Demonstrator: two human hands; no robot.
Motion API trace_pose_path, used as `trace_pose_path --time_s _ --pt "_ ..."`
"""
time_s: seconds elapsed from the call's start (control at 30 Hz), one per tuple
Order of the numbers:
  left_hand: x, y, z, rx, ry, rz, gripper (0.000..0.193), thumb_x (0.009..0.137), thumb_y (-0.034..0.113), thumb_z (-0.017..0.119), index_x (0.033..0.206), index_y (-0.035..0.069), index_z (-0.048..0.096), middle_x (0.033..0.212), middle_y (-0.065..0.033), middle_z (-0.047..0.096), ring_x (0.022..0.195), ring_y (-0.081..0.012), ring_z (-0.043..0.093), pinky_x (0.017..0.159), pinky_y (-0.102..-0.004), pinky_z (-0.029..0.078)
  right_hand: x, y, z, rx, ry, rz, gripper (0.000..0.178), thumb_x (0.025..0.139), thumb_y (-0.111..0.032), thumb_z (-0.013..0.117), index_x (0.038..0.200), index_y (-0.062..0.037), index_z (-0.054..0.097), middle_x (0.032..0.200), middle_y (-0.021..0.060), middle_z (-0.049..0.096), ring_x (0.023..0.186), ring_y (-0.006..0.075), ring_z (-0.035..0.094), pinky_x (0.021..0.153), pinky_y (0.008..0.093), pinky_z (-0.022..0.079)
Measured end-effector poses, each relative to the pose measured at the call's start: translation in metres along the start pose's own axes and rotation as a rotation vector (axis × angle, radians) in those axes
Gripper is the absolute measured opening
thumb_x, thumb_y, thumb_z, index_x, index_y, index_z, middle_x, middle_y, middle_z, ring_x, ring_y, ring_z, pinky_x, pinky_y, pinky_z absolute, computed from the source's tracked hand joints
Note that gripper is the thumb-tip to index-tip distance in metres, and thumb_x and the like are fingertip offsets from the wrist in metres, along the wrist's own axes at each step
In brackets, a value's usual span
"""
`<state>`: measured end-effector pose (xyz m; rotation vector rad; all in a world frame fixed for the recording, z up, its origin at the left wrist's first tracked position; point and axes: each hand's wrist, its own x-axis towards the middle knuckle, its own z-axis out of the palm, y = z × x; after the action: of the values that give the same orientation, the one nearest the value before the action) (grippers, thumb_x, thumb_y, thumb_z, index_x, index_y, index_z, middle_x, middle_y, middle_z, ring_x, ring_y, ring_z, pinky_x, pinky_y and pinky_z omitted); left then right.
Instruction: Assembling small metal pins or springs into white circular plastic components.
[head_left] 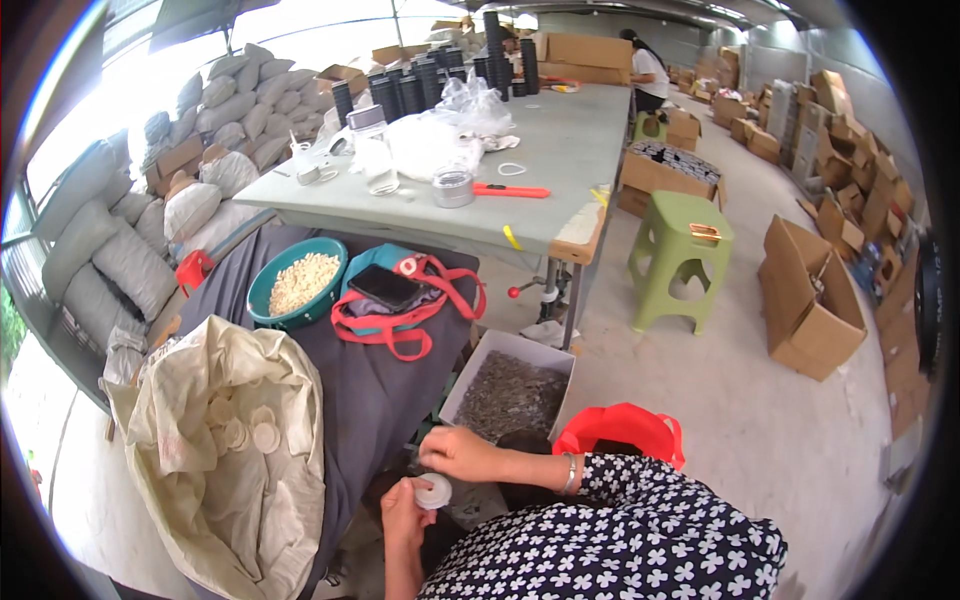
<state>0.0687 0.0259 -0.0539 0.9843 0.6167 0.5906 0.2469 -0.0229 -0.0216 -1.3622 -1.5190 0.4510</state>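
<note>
A white round plastic lid (436, 490) with a round hollow in its middle is pinched between the thumb and fingers of my left hand (402, 512). Just above it is my right hand (462, 456), its fingers drawn together and pointing left; whatever they may hold is too small to make out. To the left gapes a large cream sack (215, 500) with several pale round discs (265, 430) inside. Beyond my hands stands a white box (465, 385) filled with small dark grey pieces (510, 392). Close to my right forearm sits a red plastic basin (625, 425).
On the dark cloth lie a teal bowl (336, 288) of small cream pieces and a red-and-teal bag (420, 320) with a phone (388, 287). Ahead, a green table (560, 130) carries jars and black stacks. A green stool (680, 240) and cardboard boxes (810, 300) stand right.
</note>
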Motion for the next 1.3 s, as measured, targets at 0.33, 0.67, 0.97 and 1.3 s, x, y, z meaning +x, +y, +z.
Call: trace_pose_path --time_s 0.33,0.67,0.97,1.3 --pt "-0.089 0.063 -0.042 0.162 0.669 0.537 0.035 0.081 0.011 0.056 0.115 0.004 0.054 0.080 -0.0058 0.060 0.044 -0.0075 0.049 0.032 -0.0171 0.034 0.005 0.061 -0.025 -0.636 -0.073 0.327 0.023 0.077 -0.012 0.053 0.092 0.0057 0.053 0.087 0.0240 0.060 0.080 0.0399 0.061 0.071 0.0471 0.049" --pt "-0.300 0.130 -0.081 1.519 1.920 0.531 0.033 0.083 0.009 0.055 0.115 0.000 0.056 0.111 -0.0187 0.059 0.093 -0.0307 0.059 0.078 -0.0343 0.047 0.004 0.087 0.018 -0.361 -0.166 0.186 0.018 0.083 -0.016 0.053 0.079 0.0013 0.055 0.076 0.0248 0.059 0.075 0.0430 0.057 0.068 0.0487 0.045" --pt "-0.221 0.147 -0.043 1.294 1.540 0.648 0.027 0.077 -0.001 0.059 0.103 0.001 0.063 0.098 -0.0150 0.062 0.083 -0.0222 0.061 0.071 -0.0293 0.047 -0.005 0.091 0.039 -0.195 -0.169 0.194 0.015 0.084 -0.013 0.052 0.081 0.0014 0.056 0.077 0.0248 0.060 0.077 0.0428 0.058 0.068 0.0474 0.045" --pt "0.050 0.173 -0.110 1.813 0.771 0.427 0.032 0.078 0.025 0.061 0.101 0.003 0.062 0.094 -0.0205 0.063 0.081 -0.0373 0.061 0.073 -0.0448 0.049 -0.011 0.097 0.011 -0.321 -0.080 0.242 0.022 0.084 -0.018 0.048 0.080 0.0017 0.058 0.076 0.0252 0.060 0.076 0.0422 0.058 0.068 0.0489 0.045"
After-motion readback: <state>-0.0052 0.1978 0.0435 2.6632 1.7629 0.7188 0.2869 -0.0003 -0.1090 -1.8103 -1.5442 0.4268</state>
